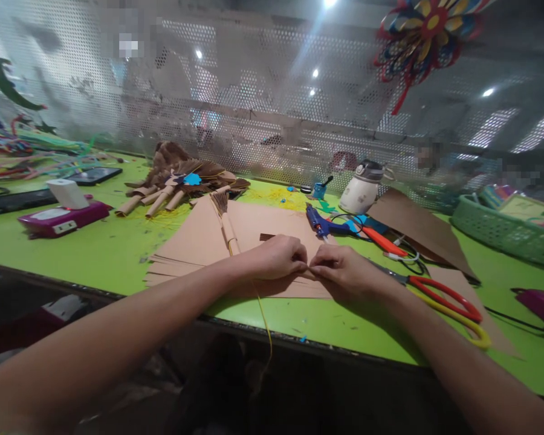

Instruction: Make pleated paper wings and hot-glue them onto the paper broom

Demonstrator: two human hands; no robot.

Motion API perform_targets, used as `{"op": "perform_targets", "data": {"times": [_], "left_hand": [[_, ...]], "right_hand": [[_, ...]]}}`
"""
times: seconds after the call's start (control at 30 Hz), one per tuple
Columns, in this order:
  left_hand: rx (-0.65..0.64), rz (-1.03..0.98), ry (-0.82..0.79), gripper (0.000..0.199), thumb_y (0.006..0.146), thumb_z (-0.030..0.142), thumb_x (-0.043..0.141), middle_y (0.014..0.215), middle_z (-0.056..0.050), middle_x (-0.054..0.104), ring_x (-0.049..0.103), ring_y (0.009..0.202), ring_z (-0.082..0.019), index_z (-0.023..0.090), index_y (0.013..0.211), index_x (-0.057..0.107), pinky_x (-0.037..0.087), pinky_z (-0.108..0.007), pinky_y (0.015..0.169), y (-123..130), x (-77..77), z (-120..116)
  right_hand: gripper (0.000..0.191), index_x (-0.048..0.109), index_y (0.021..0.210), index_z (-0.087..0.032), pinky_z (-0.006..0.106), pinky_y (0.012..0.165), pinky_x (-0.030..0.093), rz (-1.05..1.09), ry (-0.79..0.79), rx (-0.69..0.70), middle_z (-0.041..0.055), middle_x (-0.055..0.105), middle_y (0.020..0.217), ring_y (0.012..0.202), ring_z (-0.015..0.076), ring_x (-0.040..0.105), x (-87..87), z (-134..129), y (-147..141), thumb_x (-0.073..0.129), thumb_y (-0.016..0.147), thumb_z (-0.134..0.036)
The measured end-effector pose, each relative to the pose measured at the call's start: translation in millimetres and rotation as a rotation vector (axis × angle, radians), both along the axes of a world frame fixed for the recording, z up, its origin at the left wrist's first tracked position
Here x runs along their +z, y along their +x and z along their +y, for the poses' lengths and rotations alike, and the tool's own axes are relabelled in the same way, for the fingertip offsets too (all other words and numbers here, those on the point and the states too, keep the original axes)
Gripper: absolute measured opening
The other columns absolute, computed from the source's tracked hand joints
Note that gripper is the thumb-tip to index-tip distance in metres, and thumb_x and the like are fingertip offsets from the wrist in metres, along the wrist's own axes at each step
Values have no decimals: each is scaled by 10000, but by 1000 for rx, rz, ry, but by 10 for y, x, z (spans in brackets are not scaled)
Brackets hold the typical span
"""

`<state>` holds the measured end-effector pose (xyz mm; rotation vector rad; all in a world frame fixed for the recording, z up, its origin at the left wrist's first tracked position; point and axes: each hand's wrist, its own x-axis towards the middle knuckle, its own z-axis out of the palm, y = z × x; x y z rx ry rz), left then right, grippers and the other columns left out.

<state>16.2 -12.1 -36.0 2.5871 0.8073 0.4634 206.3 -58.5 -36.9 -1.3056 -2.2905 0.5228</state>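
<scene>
My left hand (283,257) and my right hand (344,269) meet above the stack of tan paper sheets (190,248), fingers closed in a pinch. Between them is a narrow piece of brown paper, mostly hidden by the fingers. A dark, finely slit end of brown paper (267,237) sticks out behind my left hand. Left of that hand lies a small paper broom (226,226) with a fringed head, a rolled handle and yellow string (263,311) hanging over the table edge. Close to my right forearm are scissors (448,299) with red and yellow handles.
Behind my right hand rest a blue glue gun (321,223), an orange-handled cutter (383,240) and a white bottle (361,188). Finished-looking paper brooms (172,187) pile at the back left. A purple power strip (63,217) stands left, a green basket (503,232) right.
</scene>
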Motion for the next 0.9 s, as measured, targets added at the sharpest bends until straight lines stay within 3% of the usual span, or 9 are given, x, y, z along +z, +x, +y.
{"op": "perform_targets", "data": {"times": [0.4, 0.63, 0.9], "left_hand": [[-81, 48, 38, 160, 773, 202, 533, 768, -42, 646, 536, 675, -141, 169, 852, 668, 370, -230, 602, -6, -20, 75], [-97, 110, 117, 154, 754, 159, 525, 744, -36, 637, 511, 631, -124, 152, 783, 676, 353, -224, 576, 17, 57, 48], [-160, 98, 108, 152, 737, 109, 531, 781, -20, 636, 527, 663, -116, 160, 795, 662, 369, -210, 586, -22, 61, 95]], "right_hand": [[94, 658, 793, -157, 232, 616, 404, -36, 114, 25, 25, 625, 741, 660, 120, 541, -45, 7, 16, 565, 793, -173], [115, 646, 757, -157, 227, 599, 396, -144, 172, 63, 34, 635, 732, 652, 123, 543, -1, 25, -6, 540, 767, -114], [129, 632, 765, -176, 226, 588, 394, -186, 131, 77, 26, 633, 737, 647, 126, 540, 38, 45, 49, 523, 752, -108]]}}
